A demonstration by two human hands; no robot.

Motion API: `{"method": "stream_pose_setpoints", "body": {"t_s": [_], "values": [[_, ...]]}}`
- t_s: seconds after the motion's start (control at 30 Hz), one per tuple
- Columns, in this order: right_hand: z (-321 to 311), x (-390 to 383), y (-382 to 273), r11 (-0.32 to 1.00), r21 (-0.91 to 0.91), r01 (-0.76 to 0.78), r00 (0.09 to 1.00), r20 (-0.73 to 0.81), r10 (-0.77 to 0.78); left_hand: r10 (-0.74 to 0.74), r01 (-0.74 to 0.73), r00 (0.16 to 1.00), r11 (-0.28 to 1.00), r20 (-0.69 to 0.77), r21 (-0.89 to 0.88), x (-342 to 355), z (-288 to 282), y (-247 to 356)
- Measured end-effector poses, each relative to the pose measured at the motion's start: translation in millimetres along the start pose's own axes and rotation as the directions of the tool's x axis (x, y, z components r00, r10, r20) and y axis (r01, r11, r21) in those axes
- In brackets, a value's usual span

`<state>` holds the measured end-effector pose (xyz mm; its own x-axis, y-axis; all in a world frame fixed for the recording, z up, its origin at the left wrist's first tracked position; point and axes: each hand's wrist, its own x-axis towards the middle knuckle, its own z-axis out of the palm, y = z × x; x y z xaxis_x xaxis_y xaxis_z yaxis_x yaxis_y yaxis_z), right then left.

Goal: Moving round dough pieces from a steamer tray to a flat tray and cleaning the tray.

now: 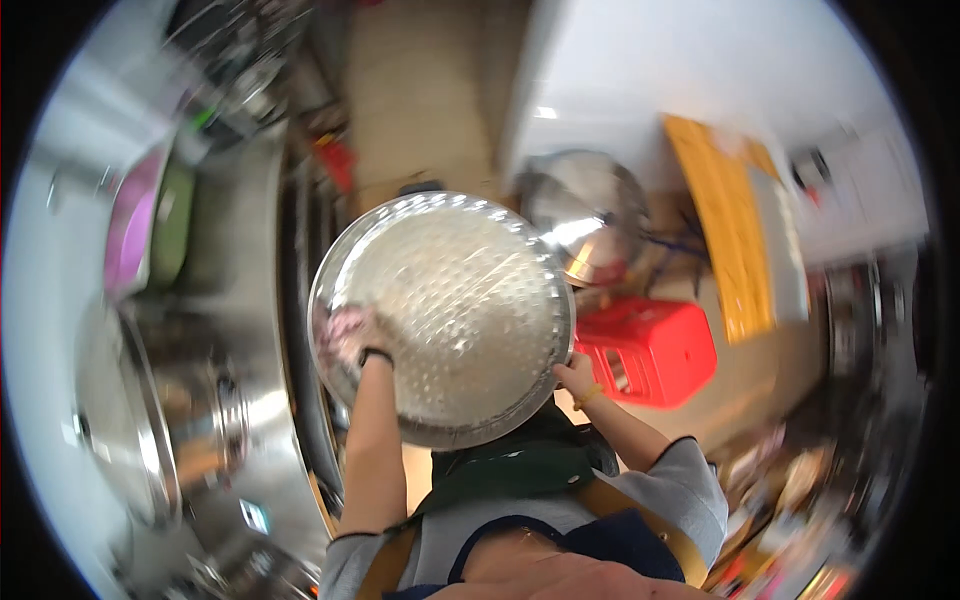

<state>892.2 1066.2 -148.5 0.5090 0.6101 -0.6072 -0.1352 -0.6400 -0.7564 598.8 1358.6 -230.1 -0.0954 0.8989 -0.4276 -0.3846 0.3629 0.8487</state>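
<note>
I hold a large round steel tray [460,290] with a perforated or dimpled surface in front of my body. My left hand [362,340] is on the inner left part of the tray with a pink cloth [338,322] bunched under its fingers, blurred by motion. My right hand [574,373] grips the tray's right rim, fingers partly hidden behind it. A red plastic stool [670,350] stands just right of that hand.
A steel counter [230,190] runs along the left, with pink [135,225] and green basins [172,225] and a large lid [115,420]. A round steel vessel [585,200], a yellow board [715,230] leaning at right and blurred clutter [780,500] surround the floor [420,120].
</note>
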Motion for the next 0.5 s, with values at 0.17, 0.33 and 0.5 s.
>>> {"method": "stream_pose_setpoints", "body": {"t_s": [0.17,0.33,0.5], "values": [[16.6,-68.3,61.5,0.984,0.177,0.035,0.98,-0.199,0.001,-0.033,0.322,0.94,0.405,-0.338,0.856,-42.8,63.9,16.8],[29.9,-146.6,96.3,0.926,0.324,0.194,0.856,-0.518,0.003,0.015,0.287,0.955,0.217,-0.297,0.933,-96.1,117.4,4.3],[5.9,-221.1,115.0,0.8,0.596,-0.062,0.78,-0.471,0.411,0.058,0.052,0.997,0.069,-0.056,0.996,-150.3,174.6,-44.1]]}}
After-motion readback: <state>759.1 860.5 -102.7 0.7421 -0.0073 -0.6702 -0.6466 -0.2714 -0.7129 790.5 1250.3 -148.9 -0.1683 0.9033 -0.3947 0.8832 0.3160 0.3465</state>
